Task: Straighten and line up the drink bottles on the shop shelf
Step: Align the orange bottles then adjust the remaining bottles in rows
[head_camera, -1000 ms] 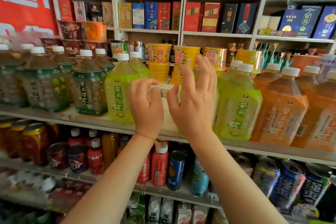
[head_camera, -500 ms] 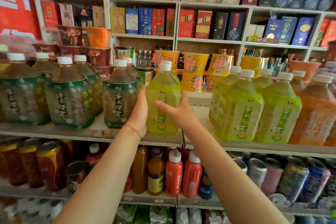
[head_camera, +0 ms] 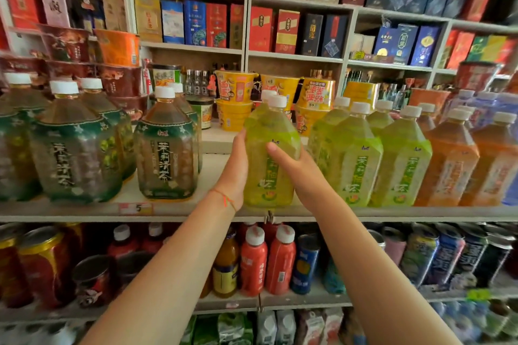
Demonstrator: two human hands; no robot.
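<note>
Both hands are on one yellow-green bottle (head_camera: 269,154) at the front edge of the shelf (head_camera: 84,211), approx. mid-row. Left hand (head_camera: 235,173) is flat against the bottle's left side, palm in; its fingers go round the far side, out of sight, so can't tell how tightly they curl. Right hand (head_camera: 297,168) wraps the right side, thumb laid across the front of the label, fingers curled round the back, i.e. gripping. The bottle stands upright, long axis vertical, white cap on top, base at or just on the shelf lip; can't tell if it's lifted a touch. The key relation: the bottle sits directly between the two palms, w/ a wide bare gap of shelf to its left before the dark-green tea bottle (head_camera: 165,154), while to its right the row of matching yellow-green bottles (head_camera: 350,159) is just beside it, close to the right hand's knuckles. So the matching group lies to the right, and the right hand is the nearer one to that side. My guess: next step is to slide or set the bottle flush w/ that row and turn the label forward. Risk: knuckles may nudge the neighbour. Orange bottles (head_camera: 448,159) stand further right; cans and small red bottles (head_camera: 253,260) fill the shelf below.
</note>
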